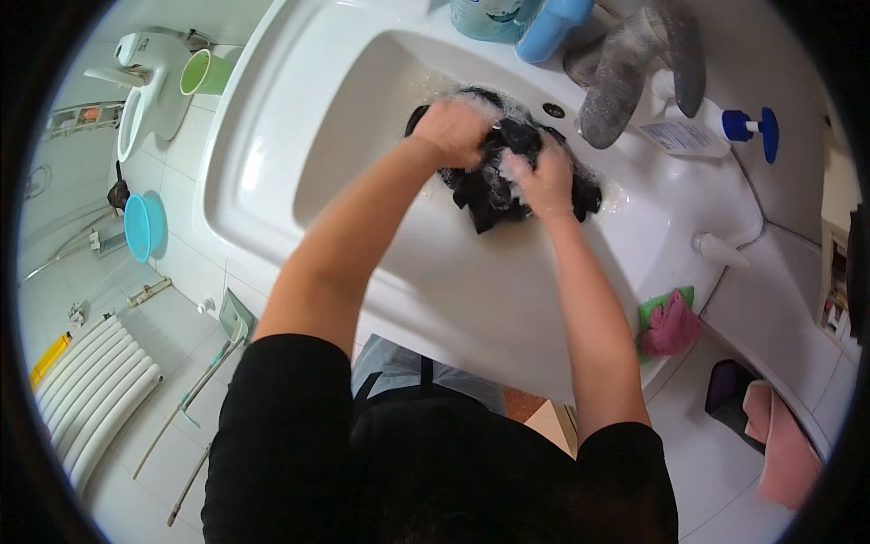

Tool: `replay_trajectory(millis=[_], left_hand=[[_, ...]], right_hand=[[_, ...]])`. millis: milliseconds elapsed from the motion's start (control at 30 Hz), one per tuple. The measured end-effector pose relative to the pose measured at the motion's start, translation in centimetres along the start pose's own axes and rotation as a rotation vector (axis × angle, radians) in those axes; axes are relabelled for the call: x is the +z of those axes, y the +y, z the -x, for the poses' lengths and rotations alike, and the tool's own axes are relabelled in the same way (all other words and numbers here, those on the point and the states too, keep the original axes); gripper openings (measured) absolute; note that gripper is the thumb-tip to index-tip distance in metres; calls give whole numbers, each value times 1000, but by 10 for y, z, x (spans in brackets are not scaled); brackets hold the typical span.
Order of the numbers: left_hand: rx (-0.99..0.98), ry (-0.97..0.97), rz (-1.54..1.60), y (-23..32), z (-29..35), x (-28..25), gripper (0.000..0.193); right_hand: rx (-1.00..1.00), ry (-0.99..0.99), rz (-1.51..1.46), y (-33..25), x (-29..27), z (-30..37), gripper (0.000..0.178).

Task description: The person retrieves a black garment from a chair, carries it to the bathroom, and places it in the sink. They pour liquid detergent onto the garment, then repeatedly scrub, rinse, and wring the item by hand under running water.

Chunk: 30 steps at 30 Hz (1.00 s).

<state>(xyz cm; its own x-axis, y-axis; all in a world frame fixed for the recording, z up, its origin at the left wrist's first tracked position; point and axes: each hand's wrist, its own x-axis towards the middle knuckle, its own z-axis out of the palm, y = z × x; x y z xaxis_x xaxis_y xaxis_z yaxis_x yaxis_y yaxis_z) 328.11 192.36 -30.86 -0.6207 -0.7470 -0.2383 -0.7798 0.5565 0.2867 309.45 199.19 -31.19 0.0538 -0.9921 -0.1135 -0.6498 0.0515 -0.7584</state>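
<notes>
- The left hand (460, 130) is clenched on the soapy black garment (507, 181), knuckles up.
- The right hand (544, 179), just beside it, grips the same cloth.
- The garment lies bunched under both hands in the white sink (299, 118).
- Beyond them stands the grey tap (625, 72).

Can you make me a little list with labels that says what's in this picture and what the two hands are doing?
place: a bathroom with a white washbasin
left hand: closed on a wet black cloth, covered in suds
right hand: gripping the same cloth
cloth: bunched up, soapy, lying in the basin
tap: grey, behind the hands
on the rim: white pump bottle with blue top, pink and green cloth
on the floor: blue bowl, white radiator
</notes>
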Motion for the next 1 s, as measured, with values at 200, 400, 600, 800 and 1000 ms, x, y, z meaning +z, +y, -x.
replay_trajectory(millis=[200,400,600,800,1000], left_hand=[[189,200,134,16,61,-61,78],[-38,73,-116,29,86,4,109],[-35,-47,-286,19,53,23,95],[-154,-11,253,-5,14,-2,72],[-98,87,1041,-28,46,-56,58]], right_hand=[[109,29,-453,17,-59,61,57],[-258,-126,596,4,10,60,84],[57,-217,708,9,34,17,65],[-18,252,577,17,36,-5,60],[-319,38,-157,3,-48,40,39]])
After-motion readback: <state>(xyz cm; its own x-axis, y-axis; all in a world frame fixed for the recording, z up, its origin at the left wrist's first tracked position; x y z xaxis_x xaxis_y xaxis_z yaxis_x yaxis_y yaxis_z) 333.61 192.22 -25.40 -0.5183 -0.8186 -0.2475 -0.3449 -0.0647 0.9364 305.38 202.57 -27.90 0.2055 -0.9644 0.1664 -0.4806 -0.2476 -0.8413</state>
